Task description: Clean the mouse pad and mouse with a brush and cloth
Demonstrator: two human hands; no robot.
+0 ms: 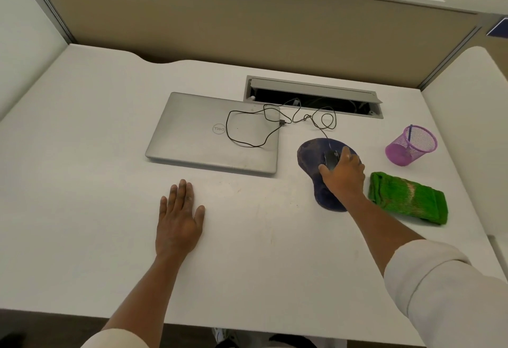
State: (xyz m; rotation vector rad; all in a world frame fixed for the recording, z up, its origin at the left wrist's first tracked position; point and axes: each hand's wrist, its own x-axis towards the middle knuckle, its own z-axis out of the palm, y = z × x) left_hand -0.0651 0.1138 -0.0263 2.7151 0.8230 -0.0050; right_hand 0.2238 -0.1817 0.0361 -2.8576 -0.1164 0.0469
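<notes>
A dark blue mouse pad [310,152] lies on the white desk [82,155], right of centre. On it sits a black wired mouse [331,159], and my right hand [345,174] grips it with thumb and fingers curled round its sides. My left hand [178,218] rests flat on the desk with straight fingers, holding nothing. A folded green cloth [409,197] lies just right of the pad. A purple mesh cup [412,145] stands behind the cloth with a thin blue-handled tool in it; whether it is the brush I cannot tell.
A closed silver laptop [198,133] lies left of the pad, with the mouse cable [247,125] looped over its lid. Behind it is an open cable slot [313,97] in the desk. Partition walls close the back and sides.
</notes>
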